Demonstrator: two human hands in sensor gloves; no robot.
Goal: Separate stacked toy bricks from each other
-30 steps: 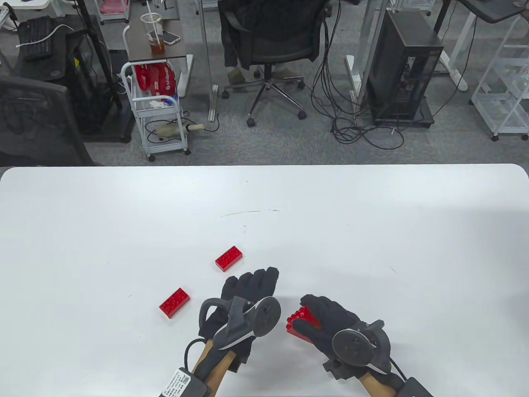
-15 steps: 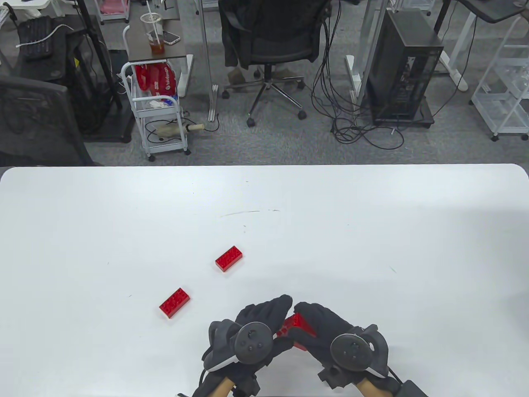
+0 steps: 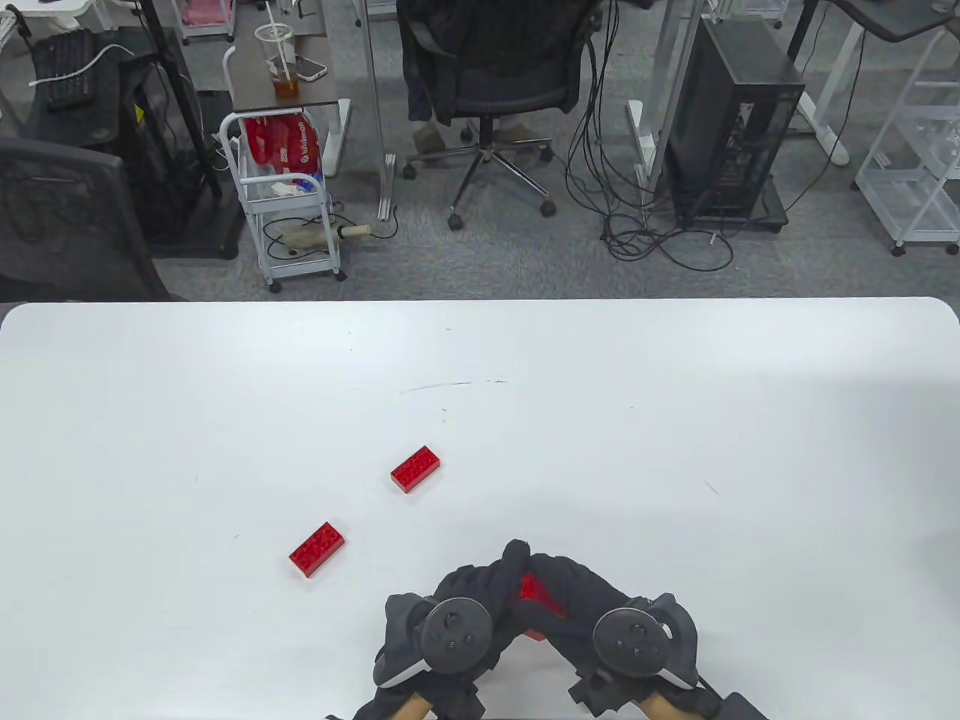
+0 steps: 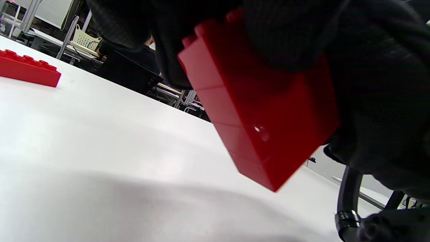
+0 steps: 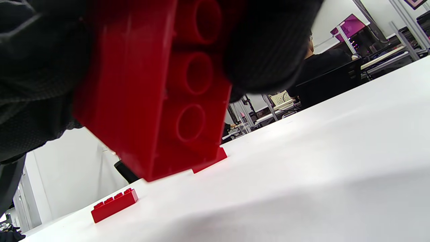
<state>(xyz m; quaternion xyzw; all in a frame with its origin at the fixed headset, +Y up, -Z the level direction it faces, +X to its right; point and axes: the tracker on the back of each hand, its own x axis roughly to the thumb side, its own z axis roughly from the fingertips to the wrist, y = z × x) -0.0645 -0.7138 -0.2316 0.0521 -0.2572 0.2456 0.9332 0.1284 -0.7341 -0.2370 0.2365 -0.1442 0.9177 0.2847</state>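
Both gloved hands meet at the table's near edge around a stack of red toy bricks. My left hand grips it from the left and my right hand from the right, fingertips touching above it. The stack is held above the table. The left wrist view shows its side with several layers. The right wrist view shows its hollow underside. Two single red bricks lie on the table, one ahead of the hands and one to the left.
The white table stretches far ahead and to both sides. Beyond its far edge are an office chair, a small white cart and a computer tower on the floor.
My left hand has swung right from beside the loose brick and closed on the stack that my right hand held. Both hands have drawn slightly nearer to the table's near edge.
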